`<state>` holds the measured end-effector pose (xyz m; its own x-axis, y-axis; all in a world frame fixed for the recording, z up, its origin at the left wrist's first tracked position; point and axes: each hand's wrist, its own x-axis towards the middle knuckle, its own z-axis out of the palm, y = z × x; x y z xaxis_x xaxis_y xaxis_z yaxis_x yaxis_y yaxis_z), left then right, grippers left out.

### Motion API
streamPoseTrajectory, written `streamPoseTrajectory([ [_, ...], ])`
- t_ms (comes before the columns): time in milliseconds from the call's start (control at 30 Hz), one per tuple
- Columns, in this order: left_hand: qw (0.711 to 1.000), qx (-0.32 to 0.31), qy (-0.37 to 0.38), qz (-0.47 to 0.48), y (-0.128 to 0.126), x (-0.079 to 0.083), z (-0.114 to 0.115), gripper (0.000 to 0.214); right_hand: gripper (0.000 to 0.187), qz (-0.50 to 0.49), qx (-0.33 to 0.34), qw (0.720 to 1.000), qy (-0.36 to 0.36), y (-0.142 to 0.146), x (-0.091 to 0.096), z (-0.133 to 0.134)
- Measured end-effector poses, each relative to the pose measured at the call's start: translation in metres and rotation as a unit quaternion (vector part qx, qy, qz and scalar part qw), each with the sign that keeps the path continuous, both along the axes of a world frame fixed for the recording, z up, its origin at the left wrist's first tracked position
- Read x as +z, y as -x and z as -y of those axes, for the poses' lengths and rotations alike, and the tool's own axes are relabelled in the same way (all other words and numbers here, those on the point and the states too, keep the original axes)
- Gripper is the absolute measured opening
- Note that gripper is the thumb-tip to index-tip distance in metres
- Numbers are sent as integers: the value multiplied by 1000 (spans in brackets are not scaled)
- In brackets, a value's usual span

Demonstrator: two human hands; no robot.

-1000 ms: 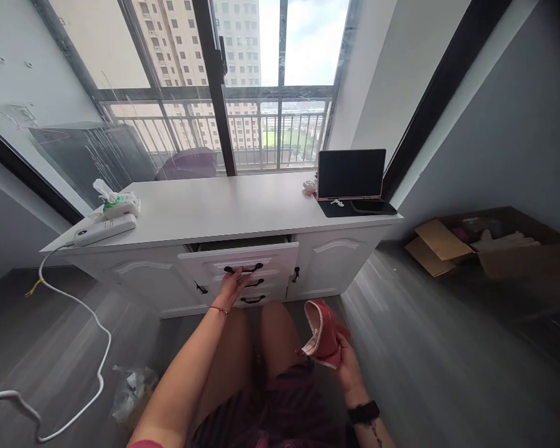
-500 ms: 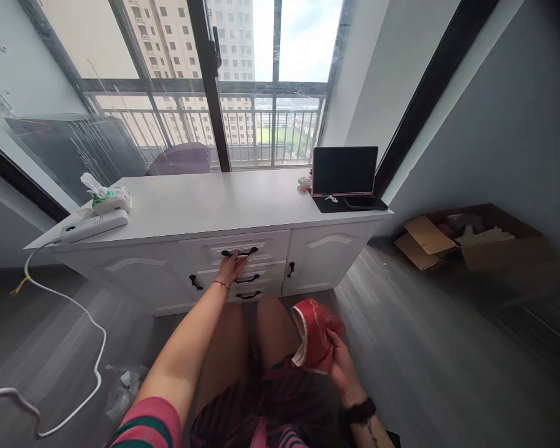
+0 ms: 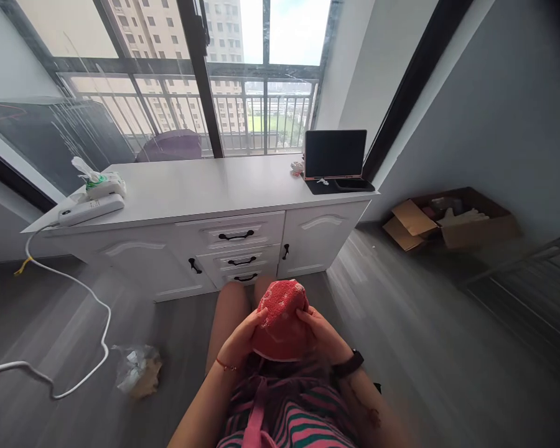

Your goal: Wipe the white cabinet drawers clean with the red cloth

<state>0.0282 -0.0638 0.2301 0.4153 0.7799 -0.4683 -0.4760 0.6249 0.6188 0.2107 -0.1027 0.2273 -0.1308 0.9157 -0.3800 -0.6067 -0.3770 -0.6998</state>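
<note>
Hands, left [image 3: 240, 339] and right [image 3: 324, 336], cup rounded, nubbly red cloth [image 3: 280, 320].

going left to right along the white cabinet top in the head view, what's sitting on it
white power strip → wipes pack just behind it → a long bare stretch of cabinet top → small pale object, too small to identify → tablet standing on a dark mat
</note>
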Motion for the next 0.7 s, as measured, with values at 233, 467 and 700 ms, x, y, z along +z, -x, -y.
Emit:
streamPoseTrajectory([
  [233,996,77,-16,-37,14,20,27,34,46,27,35,992,-117,23,21,9],
  [467,987,156,6,-30,25,17,45,41,35,127,30,981,-143,29,15,23],
  [700,984,175,-18,18,28,24,57,45,21,427,-85,853,-289,43,25,24],
])
